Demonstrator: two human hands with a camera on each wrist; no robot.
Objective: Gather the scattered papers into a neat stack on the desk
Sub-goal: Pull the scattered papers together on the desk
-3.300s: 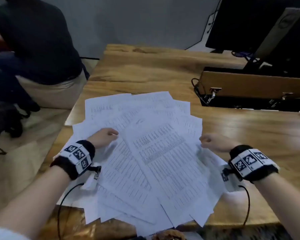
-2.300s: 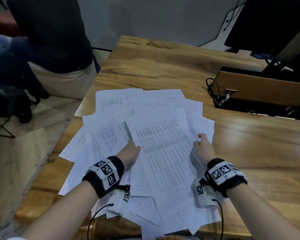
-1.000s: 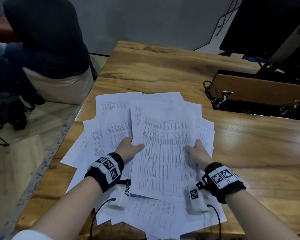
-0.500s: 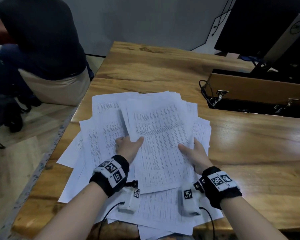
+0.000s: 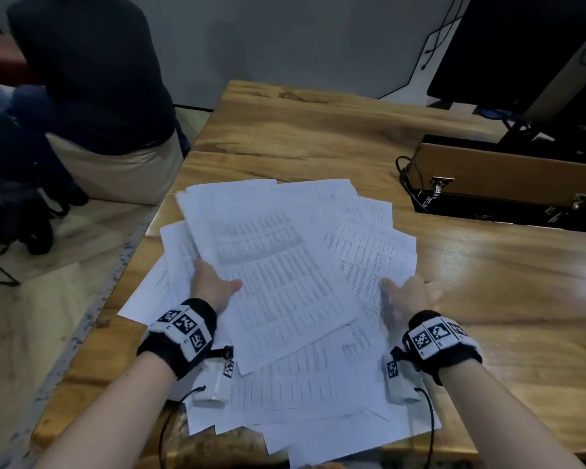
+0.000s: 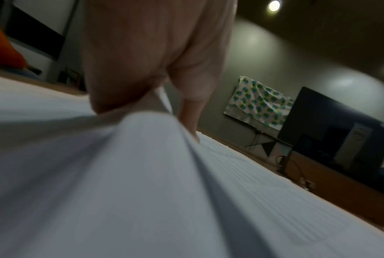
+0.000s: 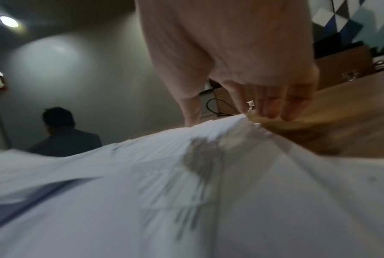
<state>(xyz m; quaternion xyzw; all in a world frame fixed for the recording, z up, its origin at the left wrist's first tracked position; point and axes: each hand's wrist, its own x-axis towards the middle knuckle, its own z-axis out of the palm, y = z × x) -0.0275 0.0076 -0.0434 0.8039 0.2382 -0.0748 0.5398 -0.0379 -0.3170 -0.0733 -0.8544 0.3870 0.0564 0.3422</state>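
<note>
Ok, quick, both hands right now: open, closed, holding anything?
Left hand: closed, pinching the top white printed sheet, thumb on top.
Right hand: open, fingers straight at the paper pile's right edge.

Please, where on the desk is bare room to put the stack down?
Bare wood lies right of the papers, beyond the right hand, below the brown box. More lies behind the papers toward the wall. The desk's near-left part is crowded with sheets.

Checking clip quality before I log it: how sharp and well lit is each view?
Head view: dim, edges bowed, print on the white printed papers smeared. Left wrist view: dark, the left hand and sheets motion-blurred. Right wrist view: dark, the right hand and paper blurred, ceiling lamp flaring.
</note>
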